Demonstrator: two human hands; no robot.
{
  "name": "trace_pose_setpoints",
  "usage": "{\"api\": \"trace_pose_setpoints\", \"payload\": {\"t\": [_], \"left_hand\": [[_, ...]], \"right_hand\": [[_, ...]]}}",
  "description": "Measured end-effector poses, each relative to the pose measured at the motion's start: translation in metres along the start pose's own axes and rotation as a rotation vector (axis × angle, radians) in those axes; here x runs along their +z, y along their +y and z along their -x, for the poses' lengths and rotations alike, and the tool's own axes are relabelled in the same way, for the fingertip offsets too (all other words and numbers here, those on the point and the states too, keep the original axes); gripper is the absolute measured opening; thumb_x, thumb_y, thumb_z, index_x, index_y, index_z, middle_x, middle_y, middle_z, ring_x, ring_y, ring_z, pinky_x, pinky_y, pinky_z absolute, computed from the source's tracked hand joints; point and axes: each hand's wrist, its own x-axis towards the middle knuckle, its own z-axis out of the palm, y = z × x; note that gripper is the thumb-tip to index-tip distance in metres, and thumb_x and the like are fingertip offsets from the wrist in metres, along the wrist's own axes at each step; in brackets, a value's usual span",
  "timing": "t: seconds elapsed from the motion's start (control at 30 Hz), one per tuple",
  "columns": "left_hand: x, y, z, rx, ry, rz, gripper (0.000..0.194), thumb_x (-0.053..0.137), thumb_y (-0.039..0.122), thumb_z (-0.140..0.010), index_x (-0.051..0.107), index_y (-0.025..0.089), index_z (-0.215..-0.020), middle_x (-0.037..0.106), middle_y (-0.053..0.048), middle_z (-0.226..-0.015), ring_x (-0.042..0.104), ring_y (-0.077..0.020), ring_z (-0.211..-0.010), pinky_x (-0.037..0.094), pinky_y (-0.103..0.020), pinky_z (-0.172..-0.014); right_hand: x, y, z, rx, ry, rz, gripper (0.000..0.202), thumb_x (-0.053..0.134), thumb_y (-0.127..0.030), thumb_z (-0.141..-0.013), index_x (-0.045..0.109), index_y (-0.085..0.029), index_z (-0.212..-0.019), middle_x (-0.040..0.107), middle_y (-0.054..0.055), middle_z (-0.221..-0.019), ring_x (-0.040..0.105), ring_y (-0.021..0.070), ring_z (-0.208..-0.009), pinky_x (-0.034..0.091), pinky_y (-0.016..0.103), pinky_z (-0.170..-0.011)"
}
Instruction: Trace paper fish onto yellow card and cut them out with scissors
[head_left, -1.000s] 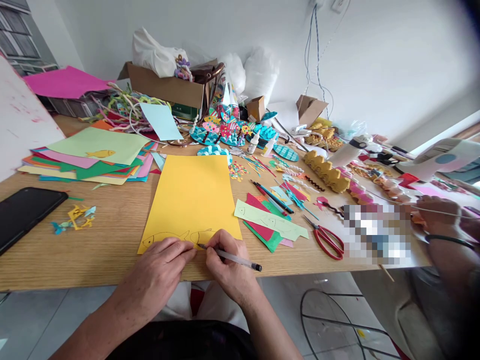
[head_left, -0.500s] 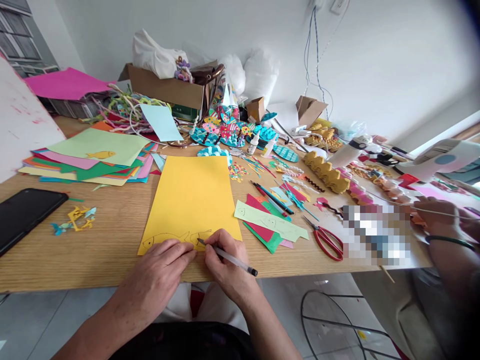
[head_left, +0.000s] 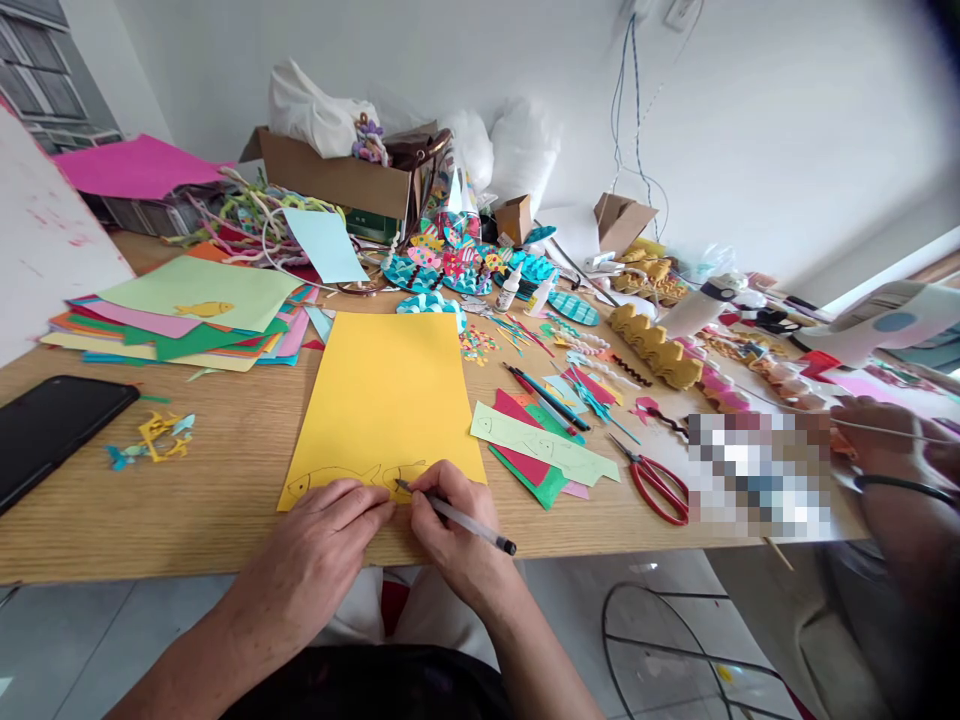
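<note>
A yellow sheet of paper (head_left: 390, 390) lies on the wooden table in front of me. Along its near edge are two fish outlines; the left fish (head_left: 330, 478) has an eye and a tail, and the right one is partly covered by my fingers. My right hand (head_left: 457, 525) is closed around a pen (head_left: 469, 524) with a clear barrel and black end, its tip on the right fish. My left hand (head_left: 334, 535) lies flat on the sheet's lower edge, fingers extended, holding nothing.
Left are a black phone (head_left: 60, 435), yellow and blue paper scraps (head_left: 157, 440) and a stack of coloured paper (head_left: 195, 300). On the right lie red-handled scissors (head_left: 658, 488), a green strip with fish drawings (head_left: 544, 445) and pens (head_left: 547, 400). Another person's hand (head_left: 877, 435) works at far right.
The pen tip has shifted very slightly over the right fish, where a small mark near its head looks darker. My left hand stays in place.
</note>
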Motion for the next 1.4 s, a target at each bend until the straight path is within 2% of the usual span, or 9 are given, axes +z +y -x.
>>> {"api": "trace_pose_setpoints", "payload": {"t": [1.4], "left_hand": [[0.0025,-0.0002,0.0010,-0.035,-0.020,0.043,0.039,0.038,0.000,-0.080,0.061,0.018,-0.107,0.065,-0.004,-0.100,0.055,-0.0198,-0.092,0.047,-0.036,-0.084]], "right_hand": [[-0.0007,0.0006,-0.0006,-0.016,-0.004,0.021,0.009,0.047,-0.014,-0.072,0.055,-0.019,-0.069,0.051,-0.005,-0.050,0.047,0.0095,-0.044,0.034,0.019,-0.046]]}}
